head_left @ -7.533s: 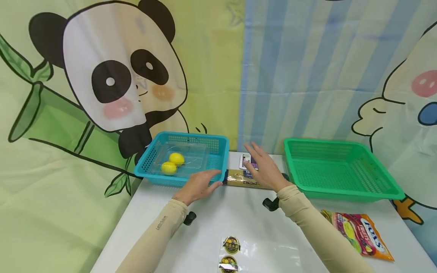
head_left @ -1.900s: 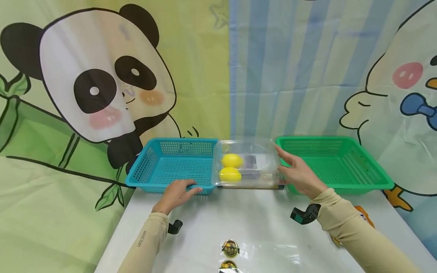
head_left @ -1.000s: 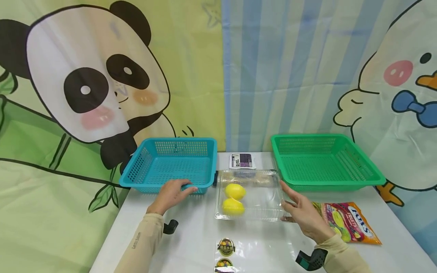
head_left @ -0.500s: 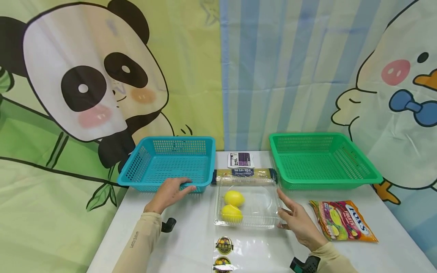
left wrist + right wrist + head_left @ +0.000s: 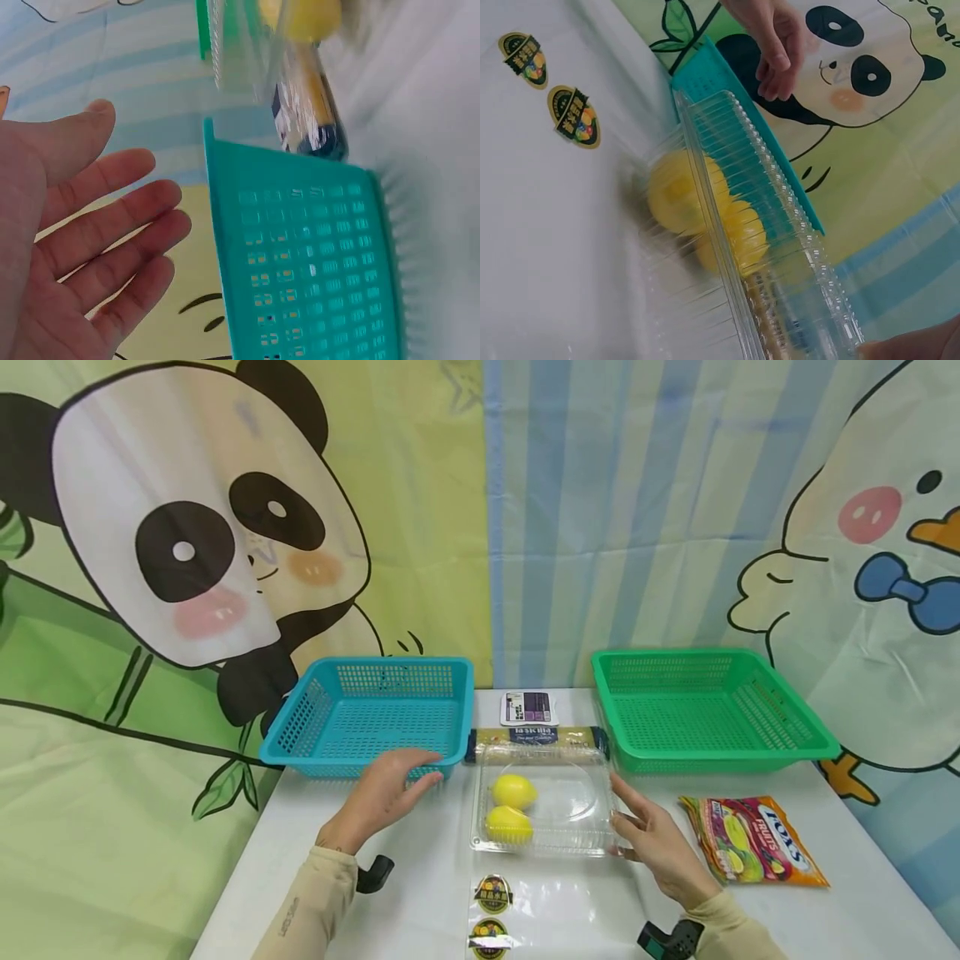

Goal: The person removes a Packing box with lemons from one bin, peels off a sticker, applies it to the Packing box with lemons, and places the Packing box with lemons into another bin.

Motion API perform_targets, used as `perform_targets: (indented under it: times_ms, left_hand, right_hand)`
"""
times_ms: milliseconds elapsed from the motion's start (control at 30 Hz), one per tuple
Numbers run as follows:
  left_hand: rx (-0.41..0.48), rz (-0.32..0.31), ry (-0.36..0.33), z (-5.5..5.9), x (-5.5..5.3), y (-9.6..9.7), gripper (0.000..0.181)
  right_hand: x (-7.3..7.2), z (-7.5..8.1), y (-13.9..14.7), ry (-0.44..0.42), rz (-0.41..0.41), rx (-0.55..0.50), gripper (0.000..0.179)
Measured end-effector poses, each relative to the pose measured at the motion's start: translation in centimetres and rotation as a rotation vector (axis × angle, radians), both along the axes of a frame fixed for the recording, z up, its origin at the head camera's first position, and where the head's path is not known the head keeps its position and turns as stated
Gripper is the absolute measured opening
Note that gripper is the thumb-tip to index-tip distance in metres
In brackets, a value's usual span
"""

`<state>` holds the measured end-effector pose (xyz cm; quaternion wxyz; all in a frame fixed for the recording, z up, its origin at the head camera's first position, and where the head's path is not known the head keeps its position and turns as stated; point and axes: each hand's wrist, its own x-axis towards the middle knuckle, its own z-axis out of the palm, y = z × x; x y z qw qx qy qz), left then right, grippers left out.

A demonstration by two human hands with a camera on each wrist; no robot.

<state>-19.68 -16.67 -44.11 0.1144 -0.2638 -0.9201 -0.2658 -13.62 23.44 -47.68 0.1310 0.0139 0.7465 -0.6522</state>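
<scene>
R hand (image 5: 663,852) pinches box (image 5: 576,789) at its R, L hand (image 5: 381,792) relaxed, empty, L of box; one-sided hold cd tip it, rolling lemons (image 5: 513,792).

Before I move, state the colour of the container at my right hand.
The container is clear and colourless, best seen from the head.

Lemons (image 5: 513,792) in box (image 5: 573,793), packet (image 5: 534,737) just behind, between two baskets (image 5: 720,756)

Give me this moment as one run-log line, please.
left grip: empty, near blue basket | right grip: holds clear container by right side | lemons: two, inside container
</scene>
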Motion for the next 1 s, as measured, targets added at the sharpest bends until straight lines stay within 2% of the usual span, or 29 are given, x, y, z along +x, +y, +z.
perform_targets:
  times_ms: [100, 167, 267, 333, 433, 533, 600, 667, 800, 900, 1000]
  left_hand:
    - [0.022, -0.008, -0.009, 0.1, 1.2, 0.6, 0.025]
    - [0.041, -0.012, -0.02, -0.1, 1.9, 1.0, 0.021]
    - [0.056, -0.021, -0.059, -0.8, 2.9, 1.6, 0.013]
    - [0.051, -0.024, -0.1, -1.5, 3.4, 2.0, 0.01]
    - [0.036, -0.021, -0.193, -2.7, 4.1, 2.4, 0.012]
    - [0.038, -0.026, -0.311, -3.9, 4.8, 2.7, 0.016]
    - [0.049, -0.032, -0.384, -4.7, 5.2, 2.9, 0.016]
    - [0.063, -0.035, -0.431, -5.4, 5.6, 3.3, 0.016]
    - [0.091, -0.018, -0.469, -6.4, 5.9, 4.1, 0.014]
    - [0.107, 0.011, -0.496, -6.6, 6.1, 4.8, 0.013]
    - [0.121, 0.04, -0.522, -6.8, 6.3, 5.4, 0.012]
  right_hand:
    - [0.3, 0.1, 0.2, 0.006, -0.029, 0.069, 0.063]
    - [0.4, 0.2, 0.2, 0.053, -0.073, 0.142, 0.06]
    - [0.7, 0.6, 0.1, 0.175, -0.172, 0.24, 0.05]
    - [0.9, 0.8, -0.3, 0.281, -0.225, 0.255, 0.04]
    - [1.3, 1.2, -1.1, 0.452, -0.219, 0.216, 0.026]
    - [1.8, 1.2, -2.0, 0.592, -0.087, 0.175, 0.019]
    - [2.0, 1.0, -2.7, 0.627, 0.036, 0.175, 0.019]
    - [2.3, 0.7, -3.4, 0.602, 0.163, 0.167, 0.019]
    - [2.6, -0.5, -4.8, 0.504, 0.373, 0.16, 0.02]
    - [2.6, -1.4, -5.6, 0.464, 0.495, 0.176, 0.023]
    - [2.7, -2.4, -6.2, 0.453, 0.568, 0.214, 0.029]
